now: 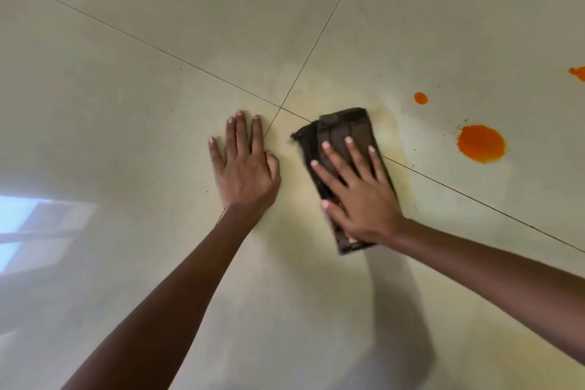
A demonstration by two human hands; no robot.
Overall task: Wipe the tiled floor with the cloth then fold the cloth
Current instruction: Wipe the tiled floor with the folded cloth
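A dark brown folded cloth (340,131) lies flat on the pale tiled floor (158,41), just right of where the grout lines cross. My right hand (357,191) presses on the cloth with straight, spread fingers. My left hand (243,168) rests flat on the bare tile to the cloth's left, fingers straight. A faint yellowish smear surrounds the cloth. A large orange spill (481,143) sits to the cloth's right, apart from it.
A smaller orange drop (420,98) lies above the large spill, and another orange patch (577,72) shows at the right edge. A bright window reflection (28,225) falls on the floor at the left.
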